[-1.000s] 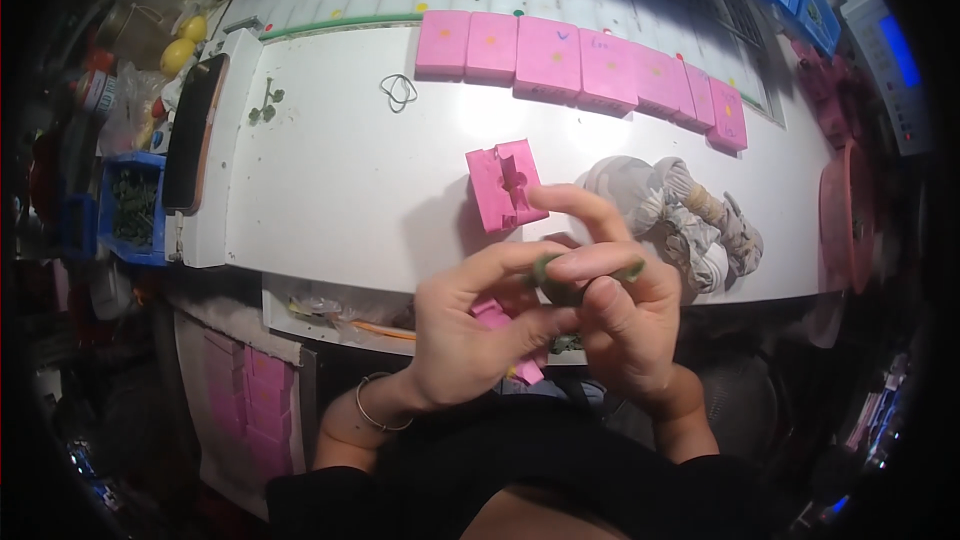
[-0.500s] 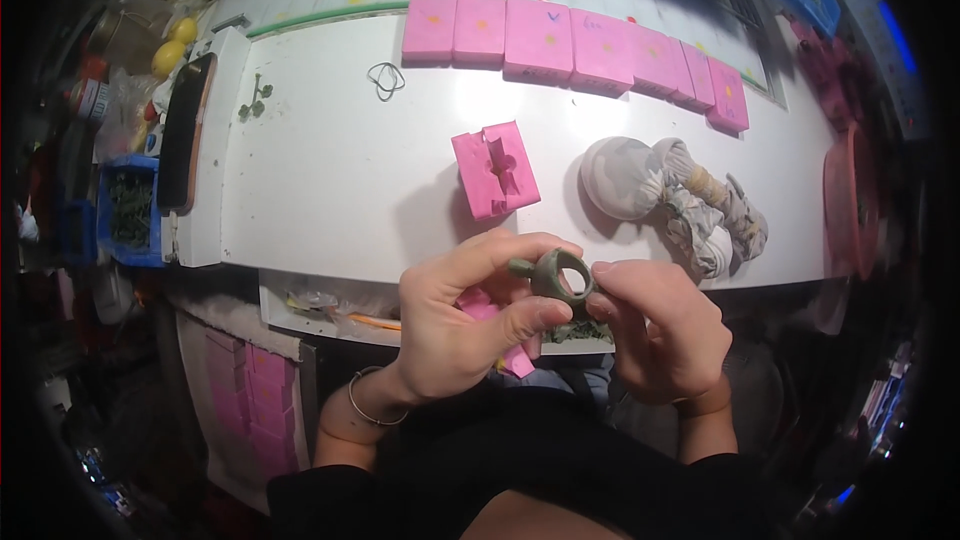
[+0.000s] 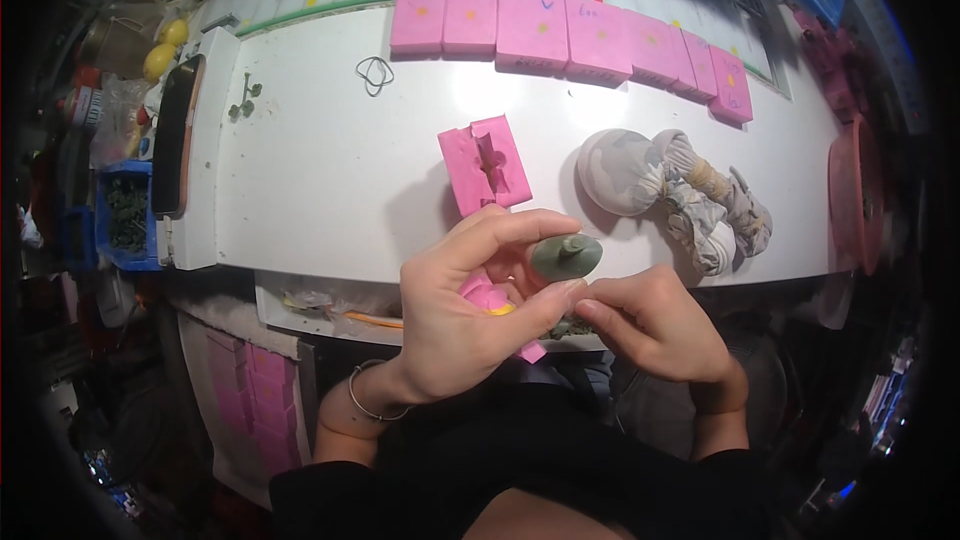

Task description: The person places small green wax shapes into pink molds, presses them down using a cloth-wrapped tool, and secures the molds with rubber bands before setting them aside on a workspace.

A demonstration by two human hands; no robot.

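Observation:
My left hand [image 3: 465,305] pinches a dark green wax ring [image 3: 552,262] between thumb and forefinger. The ring is turned so its short stub faces up and its opening is hidden. Against the left palm, partly covered by the fingers, sits a pink rubber mould piece [image 3: 482,292] with a bit of yellow. My right hand [image 3: 665,325] is closed beside the left thumb tip, thumb and forefinger pressed together; what they hold, if anything, is hidden. Just beyond my left hand, a pink mould block [image 3: 486,162] with a carved hollow stands on the white table [image 3: 330,180].
A tied cloth pouch [image 3: 615,175] lies to the right. Several pink mould blocks [image 3: 545,28] line the table's back. Rubber bands [image 3: 375,76] and a green branched piece [image 3: 245,100] lie at left, near a phone [image 3: 178,135] and a blue basket [image 3: 128,220]. Below the table edge is an open drawer [image 3: 330,315].
The ring has been turned: its round opening showed before, and now its stub faces up. My right hand has dropped slightly away from the ring's side. The view has shifted a little.

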